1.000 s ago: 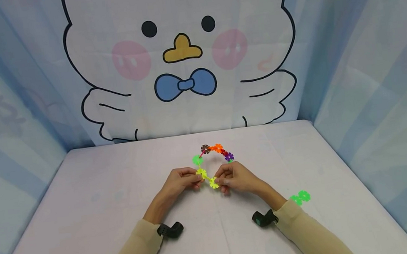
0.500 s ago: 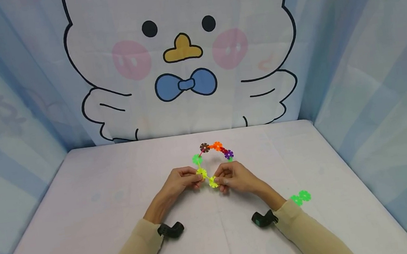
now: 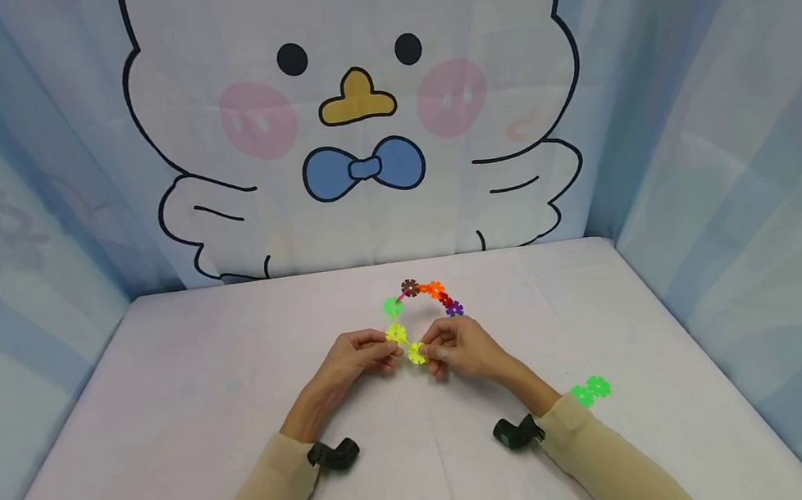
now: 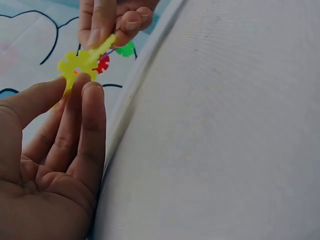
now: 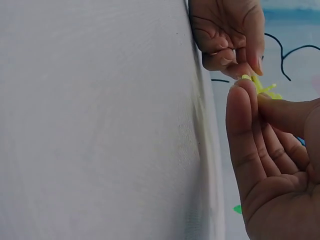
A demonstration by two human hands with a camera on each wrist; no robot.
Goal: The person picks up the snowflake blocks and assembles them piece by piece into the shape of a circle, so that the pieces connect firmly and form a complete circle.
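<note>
A chain of notched plastic snowflake discs curves in an arc between the two hands in the head view. My left hand [image 3: 361, 355] pinches a yellow snowflake disc [image 3: 396, 333] between thumb and fingers. Joined to it is a second yellow disc [image 3: 416, 353], pinched at its edge by my right hand [image 3: 460, 348]. Beyond them the chain runs through a green disc [image 3: 393, 306], a brown disc [image 3: 410, 288], an orange disc [image 3: 436, 289] and a red disc [image 3: 445, 299]. A purple disc [image 3: 455, 309] shows just above the right hand, which hides what lies behind it.
Several joined green discs [image 3: 591, 391] lie on the white table [image 3: 240, 400] beside the right sleeve. Fabric panels with a printed cartoon [image 3: 358, 106] stand behind the table and along its sides. Each wrist carries a black camera [image 3: 334, 455].
The yellow discs and the chain's left side have risen slightly in the head view, and the arc has tilted a little. Both hands keep their pinch and have hardly moved.
</note>
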